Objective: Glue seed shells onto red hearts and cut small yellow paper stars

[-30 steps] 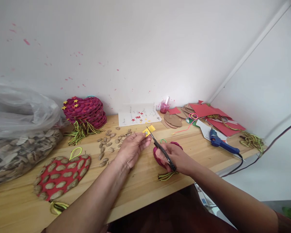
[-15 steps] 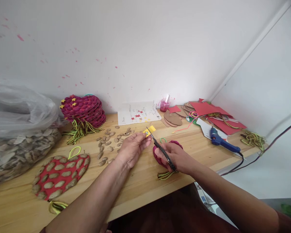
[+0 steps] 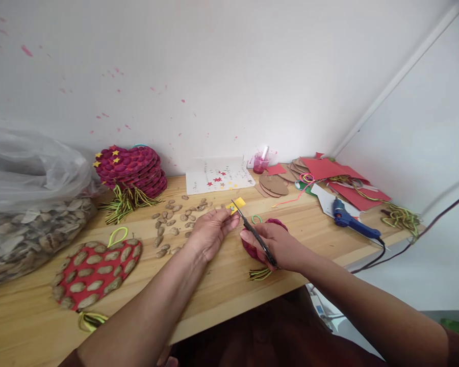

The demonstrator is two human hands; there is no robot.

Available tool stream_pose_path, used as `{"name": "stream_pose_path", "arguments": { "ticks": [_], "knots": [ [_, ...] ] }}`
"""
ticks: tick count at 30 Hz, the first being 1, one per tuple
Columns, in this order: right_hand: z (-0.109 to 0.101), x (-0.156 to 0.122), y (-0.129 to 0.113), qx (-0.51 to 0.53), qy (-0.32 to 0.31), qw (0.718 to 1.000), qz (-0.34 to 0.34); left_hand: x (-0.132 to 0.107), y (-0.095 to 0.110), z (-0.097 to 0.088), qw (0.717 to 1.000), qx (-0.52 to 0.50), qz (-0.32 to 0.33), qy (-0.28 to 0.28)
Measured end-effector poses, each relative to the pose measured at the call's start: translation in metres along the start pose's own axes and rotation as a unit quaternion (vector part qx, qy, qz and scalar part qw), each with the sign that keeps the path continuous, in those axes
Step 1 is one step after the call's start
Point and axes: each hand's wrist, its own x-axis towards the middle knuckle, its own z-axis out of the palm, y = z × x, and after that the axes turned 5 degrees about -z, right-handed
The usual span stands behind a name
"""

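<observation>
Head view: over the last 1 second little changes except a slight shift of the whole scene, which looks like a small head movement. The 2 hands keep nearly the same place against each other, so the cutting seems slow and careful, with the yellow paper (image 3: 240,203) not yet visibly parted. That paper is above the middle of the table (image 3: 218,290), its near end pinched between the thumb and fingers of the left hand (image 3: 214,229). The right hand (image 3: 273,244) has its fingers curled around the handles of the scissors (image 3: 257,235), whose thin metal blades reach the paper; whether they are apart or together, I cannot tell.

Beneath the right hand lies a knobbly purple piece (image 3: 249,250) with a stringy yarn tassel (image 3: 260,274). Rough, ridged peanut shells (image 3: 170,223) are scattered beside the left hand on smooth, pale wood grain. Further left, a red heart (image 3: 90,278) is studded with tan shells, near a filmy plastic bag (image 3: 42,173). Behind, bumpy purple hearts (image 3: 137,165) are stacked, the top 1 dotted with flat stars.
</observation>
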Motion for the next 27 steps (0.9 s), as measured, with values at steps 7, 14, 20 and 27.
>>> {"name": "stream_pose_path", "arguments": {
  "ticks": [7,14,20,27],
  "knots": [
    [-0.001,0.000,-0.003,-0.004,0.000,1.000,0.014,0.002,0.000,0.001,1.000,0.004,0.005,0.002],
    [-0.009,-0.002,-0.004,0.076,0.056,0.996,-0.009,0.000,0.009,-0.003,1.000,0.017,0.020,-0.012],
    [-0.033,-0.004,-0.020,0.048,0.148,0.984,-0.085,0.002,0.020,-0.009,0.997,0.042,0.066,-0.012],
    [-0.062,0.051,-0.008,-0.211,0.167,0.958,-0.096,0.003,0.017,-0.010,0.994,0.072,0.079,0.003]
  ]
}}
